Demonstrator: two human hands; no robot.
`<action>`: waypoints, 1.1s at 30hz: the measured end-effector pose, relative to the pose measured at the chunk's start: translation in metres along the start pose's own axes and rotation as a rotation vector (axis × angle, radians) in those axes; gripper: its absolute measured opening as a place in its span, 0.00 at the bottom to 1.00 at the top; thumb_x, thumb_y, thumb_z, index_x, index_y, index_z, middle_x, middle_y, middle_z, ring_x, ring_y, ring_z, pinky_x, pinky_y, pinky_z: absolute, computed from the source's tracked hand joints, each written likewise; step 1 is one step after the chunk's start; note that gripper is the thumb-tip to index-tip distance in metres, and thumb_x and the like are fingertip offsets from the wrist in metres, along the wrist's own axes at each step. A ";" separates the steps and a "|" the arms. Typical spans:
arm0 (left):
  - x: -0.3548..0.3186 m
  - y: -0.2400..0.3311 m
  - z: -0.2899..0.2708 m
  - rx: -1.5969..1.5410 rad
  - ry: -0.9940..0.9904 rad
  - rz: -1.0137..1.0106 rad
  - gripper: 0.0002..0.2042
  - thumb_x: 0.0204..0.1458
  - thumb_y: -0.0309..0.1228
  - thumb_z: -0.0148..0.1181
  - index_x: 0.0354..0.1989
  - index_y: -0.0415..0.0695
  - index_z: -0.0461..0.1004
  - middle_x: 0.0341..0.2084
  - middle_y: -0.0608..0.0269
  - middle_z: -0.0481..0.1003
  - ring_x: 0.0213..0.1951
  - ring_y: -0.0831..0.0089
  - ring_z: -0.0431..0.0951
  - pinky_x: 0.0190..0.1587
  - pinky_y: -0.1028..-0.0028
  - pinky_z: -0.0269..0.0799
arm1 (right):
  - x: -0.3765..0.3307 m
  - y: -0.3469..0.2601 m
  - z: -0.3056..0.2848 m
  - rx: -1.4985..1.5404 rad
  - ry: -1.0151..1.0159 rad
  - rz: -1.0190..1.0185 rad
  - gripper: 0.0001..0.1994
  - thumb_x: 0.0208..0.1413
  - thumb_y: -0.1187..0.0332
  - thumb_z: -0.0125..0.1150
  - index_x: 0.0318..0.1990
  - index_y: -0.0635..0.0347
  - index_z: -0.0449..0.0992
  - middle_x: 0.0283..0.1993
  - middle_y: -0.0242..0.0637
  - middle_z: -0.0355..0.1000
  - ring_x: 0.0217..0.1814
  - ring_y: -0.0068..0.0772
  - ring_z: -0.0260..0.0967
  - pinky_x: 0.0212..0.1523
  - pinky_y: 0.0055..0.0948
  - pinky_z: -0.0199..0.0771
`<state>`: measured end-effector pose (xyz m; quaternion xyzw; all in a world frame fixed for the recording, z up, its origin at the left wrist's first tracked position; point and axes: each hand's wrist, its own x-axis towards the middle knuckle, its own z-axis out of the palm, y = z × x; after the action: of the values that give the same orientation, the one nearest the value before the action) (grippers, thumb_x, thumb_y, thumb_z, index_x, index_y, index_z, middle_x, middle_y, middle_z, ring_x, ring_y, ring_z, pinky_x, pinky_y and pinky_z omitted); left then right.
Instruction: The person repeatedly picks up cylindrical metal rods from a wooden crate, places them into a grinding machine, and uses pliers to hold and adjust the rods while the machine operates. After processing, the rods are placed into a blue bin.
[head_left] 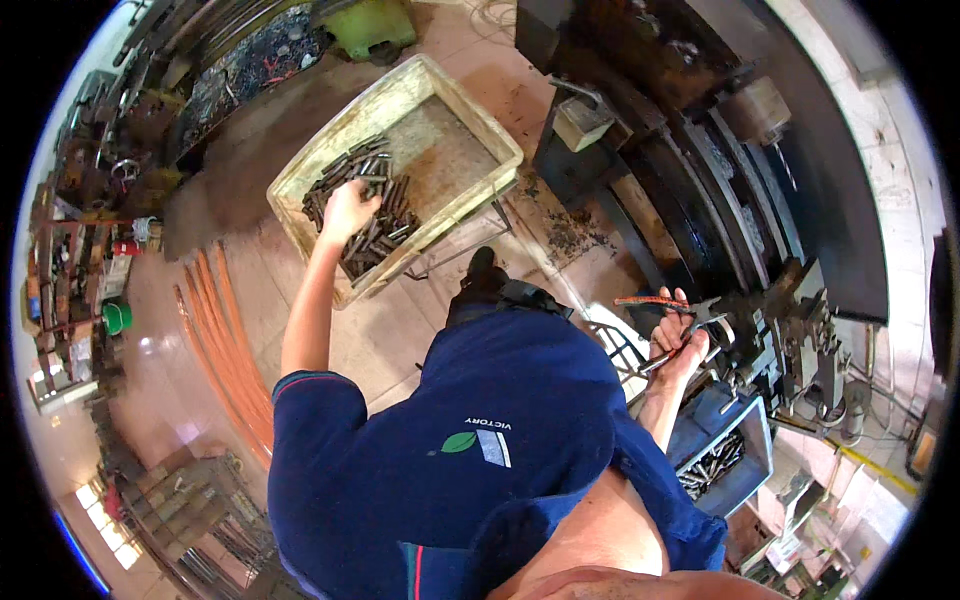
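My left hand (352, 207) reaches into a worn cream plastic tub (470, 206). Its fingers are bent at a heap of short dark metal rods (385, 238), and one rod (373, 180) shows at the fingertips. Over on the right, my right hand (680, 338) is beside the machine's metal parts. A slim metal rod (655, 362) sticks out from its curled fingers. Across the upper fingers lies a thin red-and-dark stick-like piece (645, 301); whether the hand grips it is unclear. Close by the hand is a curved metal part (718, 330), partly hidden.
A blue bin (760, 440) with shiny metal pieces stands below the right hand. The dark machine (690, 170) fills the right side. Long copper-coloured bars (222, 350) lie on the floor to the left. A green bucket (117, 318) stands by the shelves.
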<state>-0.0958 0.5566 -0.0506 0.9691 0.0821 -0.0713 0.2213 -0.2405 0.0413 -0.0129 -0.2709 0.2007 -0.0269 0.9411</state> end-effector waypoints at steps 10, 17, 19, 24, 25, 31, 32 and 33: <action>0.036 -0.091 0.057 0.252 -0.372 0.084 0.18 0.36 0.36 0.59 0.39 0.45 0.73 0.31 0.51 0.74 0.38 0.55 0.74 0.40 0.62 0.70 | 0.034 0.060 0.069 0.006 0.070 0.057 0.30 0.43 0.60 0.52 0.54 0.70 0.59 0.56 0.55 0.58 0.15 0.14 0.48 0.16 0.13 0.52; 0.061 -0.111 0.066 0.359 -0.556 0.273 0.17 0.35 0.36 0.57 0.37 0.46 0.73 0.26 0.52 0.75 0.33 0.56 0.75 0.35 0.60 0.71 | 0.051 0.094 0.099 -0.050 0.124 0.108 0.30 0.44 0.59 0.52 0.53 0.72 0.59 0.56 0.55 0.58 0.16 0.14 0.50 0.16 0.13 0.53; 0.059 -0.115 0.066 0.330 -0.513 0.316 0.14 0.34 0.36 0.57 0.32 0.46 0.73 0.23 0.53 0.74 0.31 0.55 0.75 0.33 0.60 0.72 | 0.051 0.098 0.093 -0.047 0.147 0.121 0.29 0.45 0.59 0.49 0.52 0.72 0.59 0.56 0.55 0.58 0.15 0.14 0.49 0.16 0.13 0.53; 0.060 -0.130 0.067 0.369 -0.450 0.290 0.13 0.34 0.37 0.59 0.28 0.43 0.73 0.24 0.53 0.75 0.31 0.55 0.75 0.32 0.61 0.71 | 0.059 0.101 0.107 -0.027 0.199 0.148 0.24 0.49 0.62 0.43 0.51 0.70 0.61 0.53 0.56 0.60 0.15 0.14 0.47 0.16 0.14 0.52; 0.060 -0.128 0.063 0.371 -0.405 0.295 0.12 0.34 0.36 0.59 0.26 0.42 0.72 0.23 0.53 0.75 0.30 0.55 0.75 0.32 0.61 0.71 | 0.062 0.100 0.109 -0.067 0.210 0.141 0.24 0.48 0.61 0.46 0.51 0.69 0.61 0.53 0.55 0.61 0.15 0.14 0.47 0.16 0.13 0.51; 0.052 -0.080 0.013 -0.221 0.037 0.012 0.10 0.38 0.33 0.59 0.19 0.38 0.69 0.14 0.53 0.71 0.20 0.67 0.75 0.24 0.67 0.69 | 0.072 0.088 0.102 -0.164 -0.002 0.141 0.26 0.45 0.62 0.54 0.50 0.68 0.62 0.51 0.53 0.63 0.15 0.13 0.46 0.15 0.13 0.50; 0.055 -0.063 0.002 -0.388 0.059 -0.069 0.11 0.39 0.32 0.60 0.18 0.37 0.69 0.13 0.55 0.71 0.18 0.70 0.74 0.22 0.69 0.69 | 0.073 0.087 0.106 -0.147 -0.036 0.136 0.25 0.45 0.62 0.54 0.49 0.68 0.62 0.51 0.53 0.64 0.15 0.13 0.46 0.15 0.13 0.49; 0.058 -0.040 -0.006 -0.775 0.013 -0.181 0.11 0.44 0.32 0.60 0.19 0.38 0.70 0.13 0.60 0.71 0.16 0.77 0.73 0.18 0.76 0.68 | 0.074 0.083 0.115 -0.237 -0.026 0.138 0.21 0.48 0.65 0.50 0.48 0.68 0.62 0.48 0.54 0.65 0.14 0.13 0.46 0.15 0.13 0.49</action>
<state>-0.0462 0.6023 -0.0718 0.8032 0.1895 -0.0482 0.5627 -0.1323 0.1572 0.0060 -0.3659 0.2086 0.0651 0.9047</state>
